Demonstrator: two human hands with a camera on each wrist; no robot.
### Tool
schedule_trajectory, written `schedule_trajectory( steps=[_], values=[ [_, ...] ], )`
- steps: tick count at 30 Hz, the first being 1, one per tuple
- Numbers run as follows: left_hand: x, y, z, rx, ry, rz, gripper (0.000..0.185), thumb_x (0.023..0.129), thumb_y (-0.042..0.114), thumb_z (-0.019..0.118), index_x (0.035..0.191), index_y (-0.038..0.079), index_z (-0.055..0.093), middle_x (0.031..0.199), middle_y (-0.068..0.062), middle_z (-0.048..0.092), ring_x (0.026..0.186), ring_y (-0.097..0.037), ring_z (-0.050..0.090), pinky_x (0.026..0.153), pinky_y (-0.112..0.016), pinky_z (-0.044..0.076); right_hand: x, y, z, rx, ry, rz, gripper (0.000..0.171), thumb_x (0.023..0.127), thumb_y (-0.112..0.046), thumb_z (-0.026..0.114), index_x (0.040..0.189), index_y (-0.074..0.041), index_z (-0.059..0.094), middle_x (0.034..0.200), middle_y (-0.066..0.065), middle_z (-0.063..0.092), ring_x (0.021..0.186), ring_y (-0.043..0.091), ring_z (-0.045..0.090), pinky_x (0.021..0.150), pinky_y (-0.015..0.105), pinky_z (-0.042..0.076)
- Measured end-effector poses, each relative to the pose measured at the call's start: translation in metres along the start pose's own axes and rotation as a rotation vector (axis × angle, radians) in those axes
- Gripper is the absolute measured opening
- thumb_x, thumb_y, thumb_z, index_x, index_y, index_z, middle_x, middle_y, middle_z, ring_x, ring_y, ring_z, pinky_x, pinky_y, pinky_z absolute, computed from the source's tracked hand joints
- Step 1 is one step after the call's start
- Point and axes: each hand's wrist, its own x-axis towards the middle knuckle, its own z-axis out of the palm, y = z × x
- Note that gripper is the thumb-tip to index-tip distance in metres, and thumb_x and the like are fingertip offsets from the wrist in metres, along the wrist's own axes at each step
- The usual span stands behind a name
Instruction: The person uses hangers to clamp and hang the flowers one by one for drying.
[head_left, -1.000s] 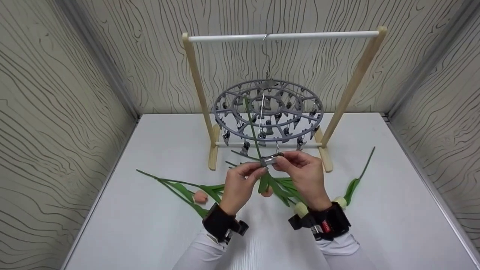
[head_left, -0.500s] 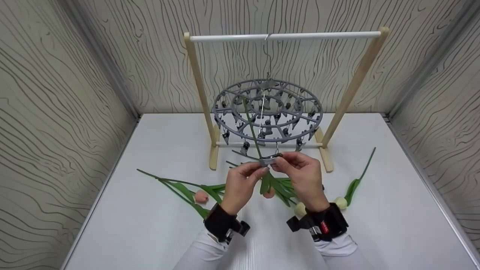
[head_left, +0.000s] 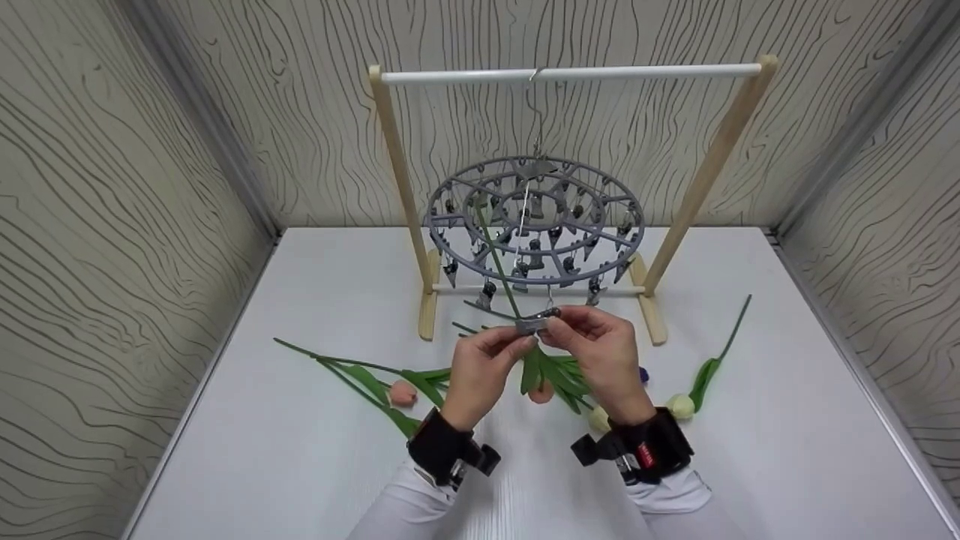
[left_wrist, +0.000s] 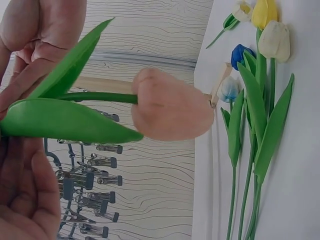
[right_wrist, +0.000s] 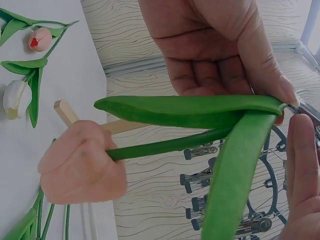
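In the head view my left hand (head_left: 480, 375) pinches the stem of a pink artificial tulip (left_wrist: 172, 107) just above its leaves. The bloom hangs downward, while the long green stem (head_left: 496, 259) slants up in front of the round clip hanger. My right hand (head_left: 600, 360) pinches a grey clip (head_left: 531, 325), which is drawn sideways from the hanger and lies across the stem at the left fingertips. In the right wrist view, leaves (right_wrist: 185, 111) partly cover where the fingers meet the clip.
A grey round clip hanger (head_left: 536, 281) with several clips hangs from a wooden rack's white bar (head_left: 637, 72). Pink tulips (head_left: 403, 393) lie at left on the white table (head_left: 300, 472). A white tulip (head_left: 681, 406) lies at right; yellow, white and blue ones (left_wrist: 265, 12) lie below the hands.
The clip and my right hand have shifted slightly left. The stem's upper end has tilted left, and a dark blue bloom has come into view beside the right hand.
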Motion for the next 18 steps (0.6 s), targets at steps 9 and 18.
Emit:
schedule_trajectory(
  steps=[9, 18],
  values=[
    [0.002, -0.010, -0.003, -0.026, -0.004, -0.046, 0.018, 0.092, 0.020, 0.073, 0.102, 0.005, 0.076, 0.096, -0.003, 0.074, 0.087, -0.018, 0.071, 0.076, -0.031, 0.058, 0.002, 0.009, -0.002, 0.007, -0.017, 0.084, 0.028, 0.088, -0.005, 0.075, 0.112, 0.008, 0.068, 0.099, 0.022, 0.070, 0.089, 0.030, 0.071, 0.080, 0.040, 0.058],
    [0.012, -0.023, -0.014, 0.013, 0.014, -0.111, 0.020, 0.092, 0.022, 0.074, 0.101, 0.005, 0.076, 0.093, -0.002, 0.073, 0.085, -0.017, 0.069, 0.076, -0.029, 0.057, 0.001, 0.013, -0.011, -0.140, -0.059, 0.076, 0.038, 0.089, -0.018, 0.077, 0.121, 0.001, 0.068, 0.107, 0.016, 0.072, 0.097, 0.030, 0.070, 0.082, 0.036, 0.058]
  ],
)
